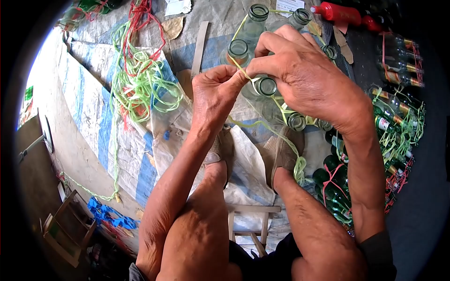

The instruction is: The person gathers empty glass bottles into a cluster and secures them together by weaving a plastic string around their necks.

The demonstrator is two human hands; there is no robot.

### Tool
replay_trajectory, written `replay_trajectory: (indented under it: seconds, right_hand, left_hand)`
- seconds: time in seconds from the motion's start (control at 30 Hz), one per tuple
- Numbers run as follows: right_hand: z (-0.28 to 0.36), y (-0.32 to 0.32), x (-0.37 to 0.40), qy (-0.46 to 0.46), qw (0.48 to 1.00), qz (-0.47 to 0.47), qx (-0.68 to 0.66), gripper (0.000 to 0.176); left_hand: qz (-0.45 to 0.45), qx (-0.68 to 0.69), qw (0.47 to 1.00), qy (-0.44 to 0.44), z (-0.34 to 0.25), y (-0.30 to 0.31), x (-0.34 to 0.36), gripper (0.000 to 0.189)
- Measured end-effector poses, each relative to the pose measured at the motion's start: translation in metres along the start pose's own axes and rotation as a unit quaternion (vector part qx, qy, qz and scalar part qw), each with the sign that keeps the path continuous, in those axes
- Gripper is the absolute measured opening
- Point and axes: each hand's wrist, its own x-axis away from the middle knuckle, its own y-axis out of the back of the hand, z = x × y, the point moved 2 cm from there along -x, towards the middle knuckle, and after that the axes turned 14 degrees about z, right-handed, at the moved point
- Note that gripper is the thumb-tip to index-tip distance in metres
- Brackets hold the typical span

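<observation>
Several clear glass bottles (256, 26) stand upright in a group at the top centre, with a yellow-green cord (237, 64) running around their necks. My left hand (213, 93) is closed, thumb and forefinger pinching the cord beside the nearest bottle mouths. Just right of it, my right hand (304, 70) is bent over the bottles, its thumb and forefinger pressed together on the same cord. It covers part of the group. A loose length of the cord (300, 164) hangs down by the right shoe.
Green and red cords (143, 79) lie tangled on the woven sheet (136, 173) at the left. Tied bundles of green bottles (333, 185) lie at the right. A red bottle (340, 13) is at the top right, a wooden stool (253, 209) between the legs.
</observation>
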Motion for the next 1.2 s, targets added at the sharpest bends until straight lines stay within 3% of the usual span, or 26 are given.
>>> replay_trajectory:
  seconds: [0.3,0.53,1.2]
  right_hand:
    - [0.000,0.000,-0.003,-0.013,0.996,-0.025,0.080,0.025]
    - [-0.002,0.025,0.001,0.028,0.996,-0.050,0.069,0.013]
    - [-0.002,0.039,0.024,-0.061,0.988,-0.104,0.093,0.018]
  left_hand:
    - [-0.002,-0.011,1.000,0.010,-0.007,-0.008,0.002,0.029]
    - [-0.017,0.013,0.999,-0.042,-0.006,-0.012,0.002,0.036]
    - [0.037,0.028,0.995,-0.088,-0.012,-0.012,0.004,0.024]
